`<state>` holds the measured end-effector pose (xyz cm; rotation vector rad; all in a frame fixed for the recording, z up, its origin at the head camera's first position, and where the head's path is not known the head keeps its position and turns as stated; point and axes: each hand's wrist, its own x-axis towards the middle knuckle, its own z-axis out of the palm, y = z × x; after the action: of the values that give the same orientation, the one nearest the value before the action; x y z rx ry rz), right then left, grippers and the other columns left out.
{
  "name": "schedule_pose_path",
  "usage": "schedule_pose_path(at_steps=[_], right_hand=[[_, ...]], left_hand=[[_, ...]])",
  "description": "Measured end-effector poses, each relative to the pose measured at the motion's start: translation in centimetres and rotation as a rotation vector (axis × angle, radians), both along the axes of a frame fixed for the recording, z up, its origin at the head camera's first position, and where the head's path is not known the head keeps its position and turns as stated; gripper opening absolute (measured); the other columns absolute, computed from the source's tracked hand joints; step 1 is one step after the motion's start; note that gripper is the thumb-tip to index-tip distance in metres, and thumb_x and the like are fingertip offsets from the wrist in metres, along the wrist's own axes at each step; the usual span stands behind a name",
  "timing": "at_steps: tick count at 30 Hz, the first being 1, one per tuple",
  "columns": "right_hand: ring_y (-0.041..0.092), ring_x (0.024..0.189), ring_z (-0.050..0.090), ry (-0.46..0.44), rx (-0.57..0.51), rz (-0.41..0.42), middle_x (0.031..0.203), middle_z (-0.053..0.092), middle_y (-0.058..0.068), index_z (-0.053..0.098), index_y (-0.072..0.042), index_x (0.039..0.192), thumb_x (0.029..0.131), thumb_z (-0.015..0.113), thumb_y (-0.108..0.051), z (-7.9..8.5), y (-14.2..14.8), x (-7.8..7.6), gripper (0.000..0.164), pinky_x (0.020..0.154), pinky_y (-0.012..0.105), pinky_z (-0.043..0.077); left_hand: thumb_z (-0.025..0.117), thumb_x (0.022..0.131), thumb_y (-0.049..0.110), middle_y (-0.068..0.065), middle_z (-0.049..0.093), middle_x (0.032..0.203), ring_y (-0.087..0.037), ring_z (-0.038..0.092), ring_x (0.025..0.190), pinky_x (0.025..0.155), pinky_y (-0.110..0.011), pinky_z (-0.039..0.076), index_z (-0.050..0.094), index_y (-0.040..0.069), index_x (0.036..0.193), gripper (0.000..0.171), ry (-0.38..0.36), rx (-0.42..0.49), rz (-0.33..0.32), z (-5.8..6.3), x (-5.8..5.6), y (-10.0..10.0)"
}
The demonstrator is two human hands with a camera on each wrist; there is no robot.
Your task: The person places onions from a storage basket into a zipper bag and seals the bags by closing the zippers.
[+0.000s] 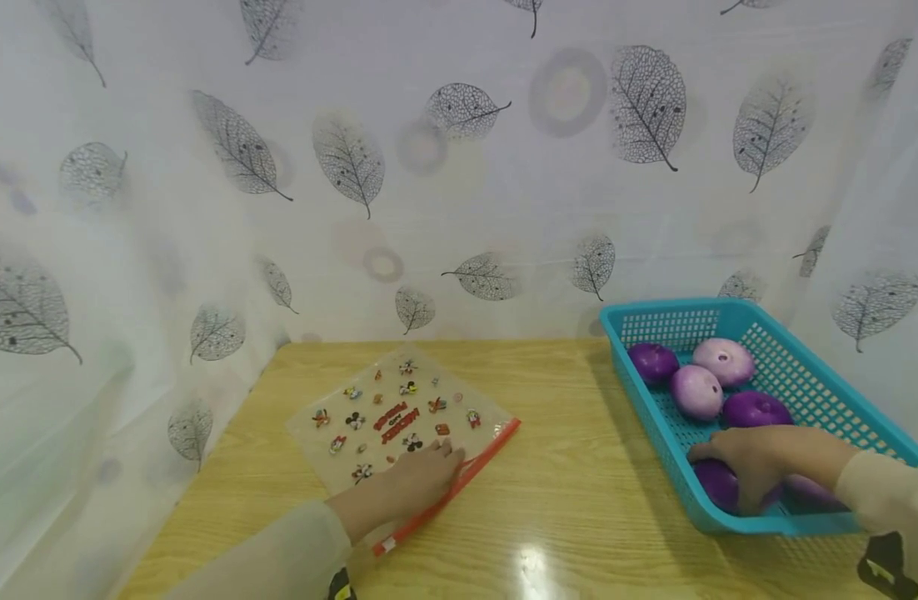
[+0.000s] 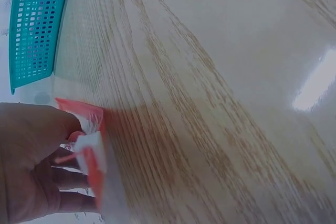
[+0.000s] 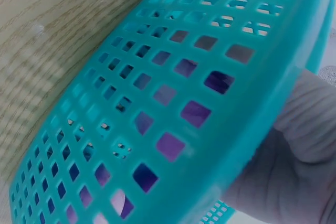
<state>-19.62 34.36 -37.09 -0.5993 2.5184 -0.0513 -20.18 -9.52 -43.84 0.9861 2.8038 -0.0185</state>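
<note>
My left hand is at the edge of a clear zip bag printed with cartoon figures, which lies flat on the table. Its thumb and fingers pinch the bag near the red zip strip; a white zip slider shows close to the fingers in the left wrist view. On the right, my right hand reaches into a blue plastic basket and grips a purple onion near its front corner. In the right wrist view the basket wall hides the fingertips.
Several other onions sit in the basket, among them a dark purple onion and a paler onion. The wooden table carries both bag and basket. A leaf-patterned curtain hangs behind the table and along its sides.
</note>
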Motion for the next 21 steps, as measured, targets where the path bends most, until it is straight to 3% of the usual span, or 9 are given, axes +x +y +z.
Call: schedule_pose_path(at_steps=[3, 6, 9, 10, 12, 16, 19, 21], right_hand=[[0.017, 0.09, 0.049, 0.003, -0.027, -0.009, 0.108, 0.056, 0.004, 0.055, -0.007, 0.126, 0.05, 0.078, -0.008, 0.1, 0.2, 0.0, 0.079, 0.061, 0.026, 0.047], [0.018, 0.088, 0.05, 0.008, -0.085, -0.021, 0.108, 0.055, 0.007, 0.051, -0.003, 0.127, 0.049, 0.078, -0.007, 0.3, 0.4, 0.2, 0.083, 0.056, 0.023, 0.047], [0.019, 0.085, 0.05, 0.011, -0.127, -0.044, 0.102, 0.054, 0.009, 0.048, -0.007, 0.125, 0.049, 0.079, -0.007, 0.4, 0.5, 0.4, 0.082, 0.056, 0.025, 0.048], [0.02, 0.084, 0.05, 0.013, -0.138, -0.049, 0.101, 0.053, 0.009, 0.048, -0.008, 0.124, 0.049, 0.079, -0.007, 0.5, 0.6, 0.4, 0.082, 0.057, 0.027, 0.049], [0.021, 0.083, 0.051, 0.022, -0.144, -0.059, 0.098, 0.052, 0.009, 0.049, -0.011, 0.122, 0.048, 0.079, -0.008, 0.6, 0.6, 0.5, 0.079, 0.059, 0.032, 0.05], [0.027, 0.086, 0.055, 0.059, -0.156, -0.033, 0.1, 0.053, 0.012, 0.051, -0.01, 0.122, 0.048, 0.081, -0.012, 0.8, 0.8, 0.6, 0.079, 0.064, 0.046, 0.054], [0.032, 0.091, 0.057, 0.086, -0.156, -0.02, 0.107, 0.054, 0.017, 0.053, -0.008, 0.123, 0.047, 0.082, -0.013, 0.9, 1.0, 0.7, 0.081, 0.066, 0.055, 0.054], [0.033, 0.093, 0.056, 0.104, -0.164, -0.018, 0.11, 0.053, 0.02, 0.054, -0.006, 0.123, 0.047, 0.081, -0.012, 1.0, 1.1, 0.8, 0.081, 0.065, 0.053, 0.054]], left_hand=[[0.042, 0.102, 0.023, -0.015, 0.051, 0.137, -0.026, 0.053, 0.123, 0.087, -0.035, 0.055, 0.037, 0.008, 0.143, 0.045, -0.01, -0.022, 0.015, 0.2, 0.1, 0.0], [0.045, 0.101, 0.018, -0.016, 0.048, 0.14, -0.023, 0.066, 0.099, 0.072, -0.028, 0.058, 0.031, 0.007, 0.147, 0.049, -0.027, -0.024, 0.025, 0.3, 0.2, 0.1], [0.052, 0.097, 0.013, -0.014, 0.052, 0.137, -0.015, 0.065, 0.072, 0.056, -0.022, 0.054, 0.033, 0.005, 0.145, 0.053, -0.019, -0.029, 0.023, 0.6, 0.4, 0.3], [0.053, 0.096, 0.012, -0.013, 0.055, 0.133, -0.013, 0.06, 0.063, 0.05, -0.021, 0.051, 0.035, 0.005, 0.144, 0.052, -0.026, -0.018, 0.038, 0.8, 0.4, 0.3], [0.056, 0.095, 0.015, -0.009, 0.062, 0.12, -0.011, 0.056, 0.059, 0.048, -0.021, 0.049, 0.041, 0.006, 0.14, 0.048, -0.034, -0.009, 0.075, 1.1, 0.5, 0.5], [0.057, 0.094, 0.014, -0.006, 0.064, 0.098, -0.01, 0.046, 0.048, 0.04, -0.019, 0.043, 0.049, 0.006, 0.132, 0.04, -0.085, 0.048, 0.153, 1.6, 0.5, 0.7], [0.057, 0.093, 0.011, -0.005, 0.063, 0.1, -0.009, 0.043, 0.045, 0.038, -0.017, 0.04, 0.052, 0.005, 0.129, 0.038, -0.055, 0.075, 0.12, 1.9, 0.4, 0.4], [0.058, 0.091, 0.008, -0.005, 0.064, 0.097, -0.009, 0.043, 0.046, 0.039, -0.017, 0.04, 0.053, 0.005, 0.126, 0.035, -0.003, 0.097, 0.084, 2.2, 0.3, 0.0]])
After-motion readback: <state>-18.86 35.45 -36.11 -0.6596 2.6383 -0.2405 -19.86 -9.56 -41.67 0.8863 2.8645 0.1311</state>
